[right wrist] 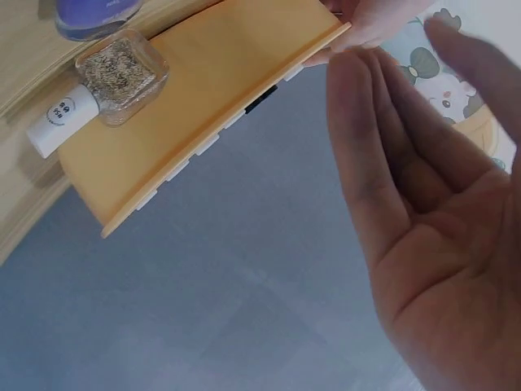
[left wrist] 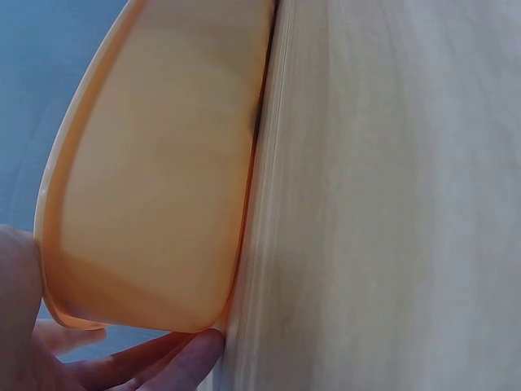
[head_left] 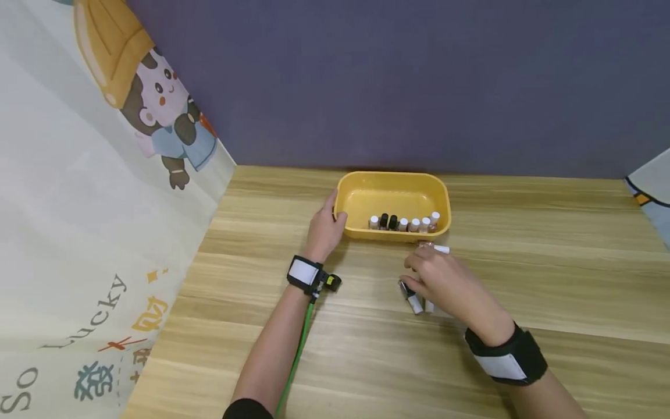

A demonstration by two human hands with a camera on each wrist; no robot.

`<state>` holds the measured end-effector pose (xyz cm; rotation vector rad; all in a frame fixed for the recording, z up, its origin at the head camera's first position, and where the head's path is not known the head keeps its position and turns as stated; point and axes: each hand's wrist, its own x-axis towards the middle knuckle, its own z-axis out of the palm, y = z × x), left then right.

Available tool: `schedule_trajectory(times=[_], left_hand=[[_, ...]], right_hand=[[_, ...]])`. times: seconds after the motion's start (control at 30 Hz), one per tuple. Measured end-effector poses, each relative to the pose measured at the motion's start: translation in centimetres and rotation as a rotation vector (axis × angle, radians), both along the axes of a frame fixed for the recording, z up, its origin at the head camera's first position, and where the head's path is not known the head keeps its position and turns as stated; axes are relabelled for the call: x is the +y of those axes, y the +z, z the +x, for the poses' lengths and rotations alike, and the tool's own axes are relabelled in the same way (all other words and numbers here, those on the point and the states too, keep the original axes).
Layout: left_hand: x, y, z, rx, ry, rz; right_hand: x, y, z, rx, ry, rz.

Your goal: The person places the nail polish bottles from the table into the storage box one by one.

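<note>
My left hand [head_left: 324,234] grips the left end of a yellow plastic basin [head_left: 392,236], fingers bent against its end wall in the left wrist view. Inside the basin, several nail polish bottles [head_left: 403,224] with white or black caps line the near wall. My right hand [head_left: 451,284] hovers over the table in front of the basin, fingers loosely bent and holding nothing. Close to its thumb lies a dark nail polish bottle [head_left: 410,297] with a white cap; another white cap [head_left: 429,306] shows partly behind the hand. A glitter nail polish bottle [right wrist: 122,73] lies against the basin's near side.
A purple-blue bottle [right wrist: 94,16] is cut off at the edge of the right wrist view. The wooden table [head_left: 549,262] meets a dark blue-grey wall [head_left: 398,87] behind the basin. A printed white curtain [head_left: 104,221] hangs on the left.
</note>
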<state>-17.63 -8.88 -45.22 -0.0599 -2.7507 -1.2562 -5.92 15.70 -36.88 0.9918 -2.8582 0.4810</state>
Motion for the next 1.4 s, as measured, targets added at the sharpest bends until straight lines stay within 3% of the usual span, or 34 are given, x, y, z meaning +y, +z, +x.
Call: schedule_trajectory(times=[0.13,0.63,0.87,1.4], left_hand=[[-0.1,-0.1,0.1,-0.004,0.007,0.007],[0.1,0.0,-0.2,-0.022,-0.015,0.017],[0.1,0.0,-0.3,-0.018,-0.012,0.012],[-0.1,-0.2,-0.4,-0.003,-0.017,0.017]], right_hand=[[-0.2,-0.2,-0.1,-0.074,-0.030,0.037],[0.0,-1.4,0.0,-0.194,-0.057,0.152],[-0.2,-2.3,-0.2,-0.326,-0.091,0.234],[-0.3,-3.3,-0.5,-0.183,-0.030,0.286]])
